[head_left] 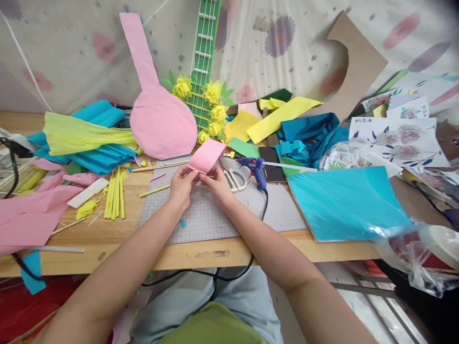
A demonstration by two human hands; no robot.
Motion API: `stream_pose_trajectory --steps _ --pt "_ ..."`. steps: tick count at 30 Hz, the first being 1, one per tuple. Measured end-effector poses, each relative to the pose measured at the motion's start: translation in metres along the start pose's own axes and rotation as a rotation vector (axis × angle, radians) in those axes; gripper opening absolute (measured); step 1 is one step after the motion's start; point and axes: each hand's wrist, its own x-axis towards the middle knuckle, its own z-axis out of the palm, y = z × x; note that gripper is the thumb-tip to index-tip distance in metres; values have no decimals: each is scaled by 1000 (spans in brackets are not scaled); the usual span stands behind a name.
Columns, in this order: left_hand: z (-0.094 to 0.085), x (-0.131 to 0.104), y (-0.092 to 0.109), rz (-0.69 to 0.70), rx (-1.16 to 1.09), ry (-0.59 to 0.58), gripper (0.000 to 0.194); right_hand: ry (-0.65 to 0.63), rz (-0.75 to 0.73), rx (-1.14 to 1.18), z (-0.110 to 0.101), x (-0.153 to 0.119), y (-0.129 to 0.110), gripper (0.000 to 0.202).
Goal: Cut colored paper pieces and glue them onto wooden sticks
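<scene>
Over the grey cutting mat (pixel 211 224), a small piece of pink paper (pixel 207 155) is held up by its lower edge, its upper part curving away from me. My left hand (pixel 182 185) pinches that edge from the left. Close beside it, my right hand (pixel 215 182) is closed on the same edge, the fingertips of both hands nearly meeting. Scissors with white handles (pixel 236 179) lie just right of my right hand. Farther right rests a blue glue gun (pixel 255 169) with a white glue stick in its back.
Behind stand a pink banjo-shaped cutout (pixel 163 122) and a green paper guitar (pixel 201 71) with yellow flowers. Yellow rolled strips (pixel 114 193) and pink paper (pixel 32 215) lie left. A phone (pixel 272 163) and blue sheet (pixel 347 203) lie right. The glue gun's black cord (pixel 266 205) crosses the mat.
</scene>
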Motion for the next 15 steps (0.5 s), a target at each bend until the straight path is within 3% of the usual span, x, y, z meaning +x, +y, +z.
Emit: stream_pose_trajectory --steps 15 --pt "0 -3 -8 -21 -58 -67 27 19 184 327 -9 4 -3 22"
